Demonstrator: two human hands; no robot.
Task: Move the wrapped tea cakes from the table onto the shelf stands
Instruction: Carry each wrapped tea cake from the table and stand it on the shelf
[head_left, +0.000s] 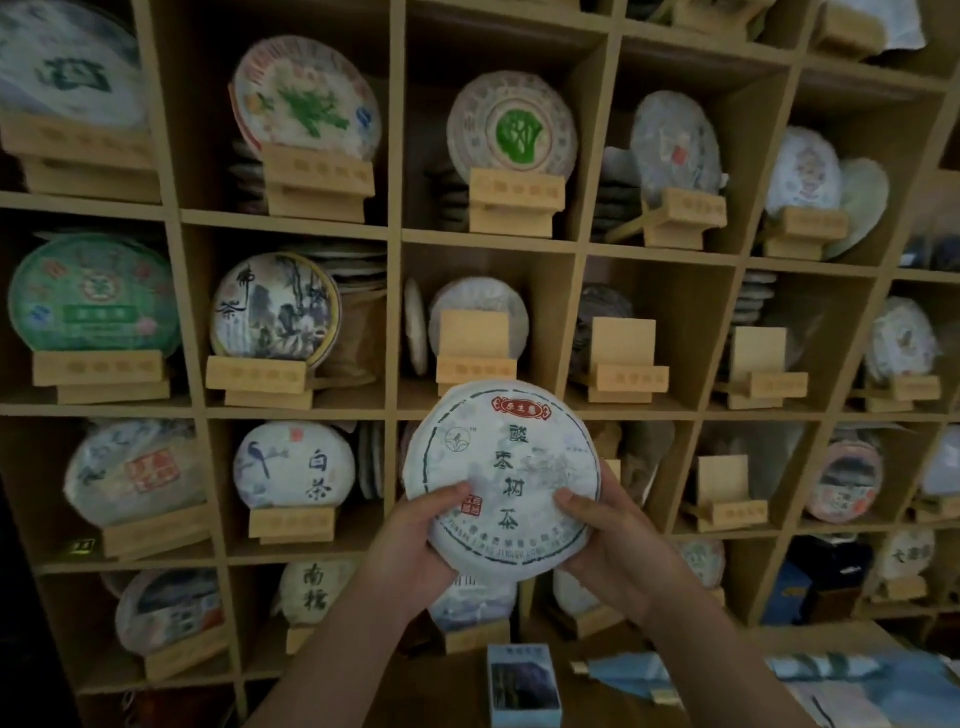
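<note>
While the wrapped tea cake (501, 470) is held upright in front of the shelf (395, 236), face toward the wearer, the task stands at the carrying step: lifted, not yet seated.

Left hand (415, 540): at 7 o'clock on the cake, fingers curled round its rim, thumb on the wrapper.

Right hand (605, 540): at 5 o'clock, fingers curled behind the rim, thumb on the face.

Empty stand (475, 345): at 12 o'clock just above the cake; others vacant at 2 o'clock.

Next move, as judged: raise the cake, set its lower edge behind the front lip, lean it back, then let go.

Surface (727, 654): at 5 o'clock, bearing a small box (523, 686).
</note>
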